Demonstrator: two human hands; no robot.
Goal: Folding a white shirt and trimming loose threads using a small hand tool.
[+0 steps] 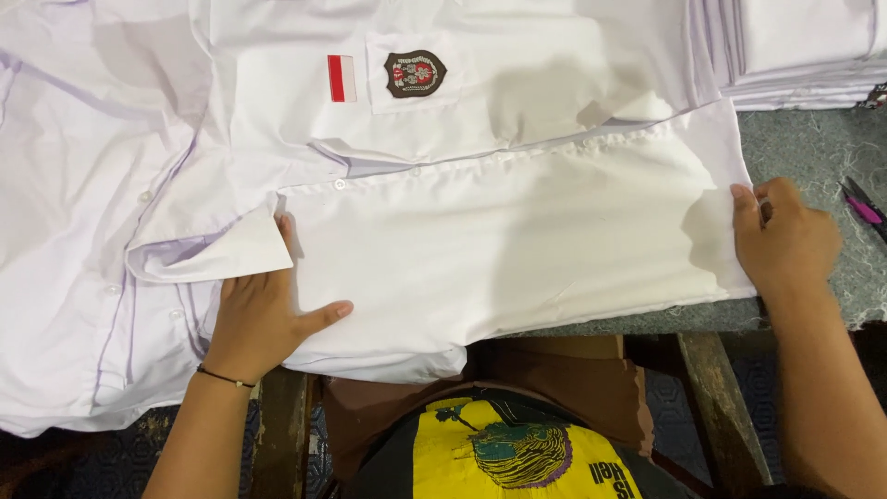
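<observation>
Your white shirt point(499, 231) blankets nearly the whole table point(804, 148), so use it as your landmark. Right of its hem there's a bare strip of grey table, but scissors with pink handles point(864, 208) sit at the far edge of that strip. Above-right of the shirt, a stack of folded white garments point(795, 51) blocks the corner. To its left, more white shirts point(65, 231) crowd in, touching it.

A grey felt-covered table point(804, 148) carries spread white shirts point(480, 231), a folded white stack point(795, 51) and pink-handled scissors point(864, 208).
</observation>
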